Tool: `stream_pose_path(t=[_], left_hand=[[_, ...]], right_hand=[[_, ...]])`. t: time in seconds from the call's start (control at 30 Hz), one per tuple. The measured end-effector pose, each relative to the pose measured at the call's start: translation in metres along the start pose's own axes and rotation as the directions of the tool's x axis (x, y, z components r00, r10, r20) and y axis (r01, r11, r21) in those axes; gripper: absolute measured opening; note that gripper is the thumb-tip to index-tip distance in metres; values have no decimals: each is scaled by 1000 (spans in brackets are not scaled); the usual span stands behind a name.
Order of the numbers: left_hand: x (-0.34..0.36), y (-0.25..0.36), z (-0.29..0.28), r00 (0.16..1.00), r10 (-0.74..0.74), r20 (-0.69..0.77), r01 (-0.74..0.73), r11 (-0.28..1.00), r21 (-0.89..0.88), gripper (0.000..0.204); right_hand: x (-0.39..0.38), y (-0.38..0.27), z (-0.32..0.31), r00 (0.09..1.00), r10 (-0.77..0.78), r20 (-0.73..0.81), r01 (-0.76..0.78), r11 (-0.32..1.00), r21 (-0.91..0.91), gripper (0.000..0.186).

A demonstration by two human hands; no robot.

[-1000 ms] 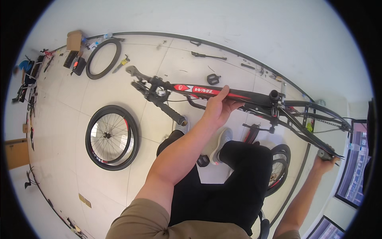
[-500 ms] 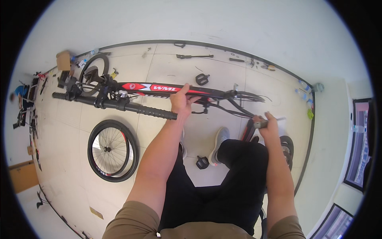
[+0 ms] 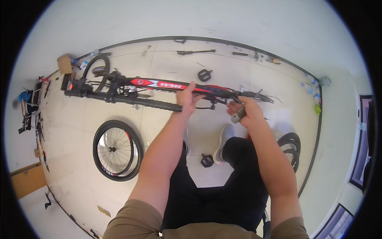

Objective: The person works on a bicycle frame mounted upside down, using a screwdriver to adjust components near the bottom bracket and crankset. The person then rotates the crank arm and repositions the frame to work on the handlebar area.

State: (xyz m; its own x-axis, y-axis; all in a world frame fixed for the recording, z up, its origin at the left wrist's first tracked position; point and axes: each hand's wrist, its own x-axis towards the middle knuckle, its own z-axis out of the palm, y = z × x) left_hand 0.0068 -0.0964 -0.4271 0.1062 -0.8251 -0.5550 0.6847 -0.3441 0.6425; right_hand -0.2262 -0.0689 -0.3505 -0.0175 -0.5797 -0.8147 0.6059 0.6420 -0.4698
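A black bicycle frame with red and white panels [image 3: 163, 84] stretches across in front of me, its handlebar [image 3: 147, 102] at the left end. My left hand [image 3: 187, 98] is closed around the frame's tube, just past the tip of the handlebar grip. My right hand [image 3: 250, 111] holds a grey-handled tool [image 3: 238, 114] near the seat clamp end of the frame. The tool's working end is hidden by my fingers, so I cannot tell its kind. Thin black cables [image 3: 264, 98] stick out beyond the right hand.
A loose wheel with a tyre [image 3: 115, 150] lies on the floor at left. Two black pedals, one beyond the frame [image 3: 205, 75] and one between my feet [image 3: 207, 160], lie there too. Along the far wall are a hammer [image 3: 244, 54] and pliers [image 3: 273, 60]. More tyres [image 3: 290, 145] lie at right.
My right hand has moved up and left with the grey-handled tool, from beside my knee to the frame. The tool has turned in that hand. My left hand keeps its hold.
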Motion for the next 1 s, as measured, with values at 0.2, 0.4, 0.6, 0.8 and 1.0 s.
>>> stream_pose_path(t=[0.2,0.4,0.6,0.8,1.0], left_hand=[[-3,-17,14,992,-36,124,41,998,-37,17],[-9,-11,17,962,-116,249,127,992,-29,24],[-21,-9,7,960,-147,238,149,989,12,20],[-33,-3,10,972,-186,143,157,969,193,30],[-35,0,2,993,-120,-6,112,907,406,42]], right_hand=[[-3,22,22,937,-325,-126,324,946,-23,36],[8,38,32,744,-668,20,599,653,-464,66],[14,32,54,947,-318,-49,260,845,-468,57],[17,50,60,990,-142,4,133,920,-369,59],[38,62,56,970,-238,41,242,949,-204,62]])
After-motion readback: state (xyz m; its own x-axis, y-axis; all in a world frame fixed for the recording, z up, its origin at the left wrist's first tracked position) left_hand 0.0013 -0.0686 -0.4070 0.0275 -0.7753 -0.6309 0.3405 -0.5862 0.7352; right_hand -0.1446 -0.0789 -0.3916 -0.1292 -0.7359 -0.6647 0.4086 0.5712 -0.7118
